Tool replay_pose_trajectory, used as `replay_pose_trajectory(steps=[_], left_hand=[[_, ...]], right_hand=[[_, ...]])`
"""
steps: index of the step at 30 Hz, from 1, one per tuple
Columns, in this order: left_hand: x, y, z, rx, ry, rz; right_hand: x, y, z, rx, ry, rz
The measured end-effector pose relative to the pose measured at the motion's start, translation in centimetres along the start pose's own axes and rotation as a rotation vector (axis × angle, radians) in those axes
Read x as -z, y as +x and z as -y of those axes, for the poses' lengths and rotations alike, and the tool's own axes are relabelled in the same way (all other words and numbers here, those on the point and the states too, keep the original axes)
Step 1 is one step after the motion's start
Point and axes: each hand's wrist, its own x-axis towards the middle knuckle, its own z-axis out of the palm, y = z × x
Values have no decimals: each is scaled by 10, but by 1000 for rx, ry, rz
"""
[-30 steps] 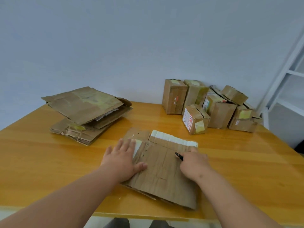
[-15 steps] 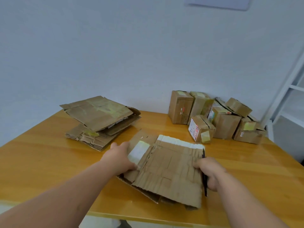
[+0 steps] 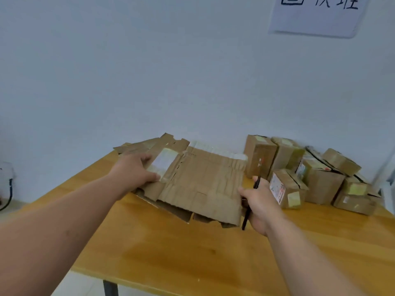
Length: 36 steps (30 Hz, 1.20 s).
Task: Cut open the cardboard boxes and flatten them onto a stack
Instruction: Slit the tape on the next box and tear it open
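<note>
A flattened brown cardboard box (image 3: 201, 184) with a white label is lifted off the wooden table (image 3: 192, 257). My left hand (image 3: 134, 169) grips its left edge, thumb on the label. My right hand (image 3: 259, 204) holds its right edge and also holds a thin black cutter (image 3: 250, 205). The stack of flattened cardboard (image 3: 136, 146) lies at the far left corner, mostly hidden behind the lifted piece. Several closed cardboard boxes (image 3: 310, 176) sit against the wall at the right.
A white wall stands right behind the table, with a paper sign (image 3: 316, 13) at the upper right. The table's front edge and a dark leg (image 3: 110, 288) show at the bottom. A white object with a cable (image 3: 6, 182) sits at the far left.
Both hands went from pressing the flattened box on the table to gripping its edges, then lifted it and carried it left toward the stack. The view swung upward.
</note>
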Motion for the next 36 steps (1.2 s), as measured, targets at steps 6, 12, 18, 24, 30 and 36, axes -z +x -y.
replay_pose_trajectory(steps=[6, 12, 18, 24, 30, 36], left_hand=[[47, 53, 20, -55, 207, -115], [77, 146, 30, -142, 445, -184], [41, 221, 74, -106, 551, -29], [-7, 218, 128, 146, 424, 405], [-21, 194, 131, 166, 312, 418], [-33, 178, 110, 77, 309, 472]], right_hand=[[-70, 27, 16, 48, -126, 148], [-144, 94, 29, 93, -154, 126], [-182, 147, 13, 21, -636, 134], [-183, 150, -21, 4, -1161, 326], [-163, 174, -38, 72, -1242, 248], [-138, 190, -39, 104, -1188, 92]])
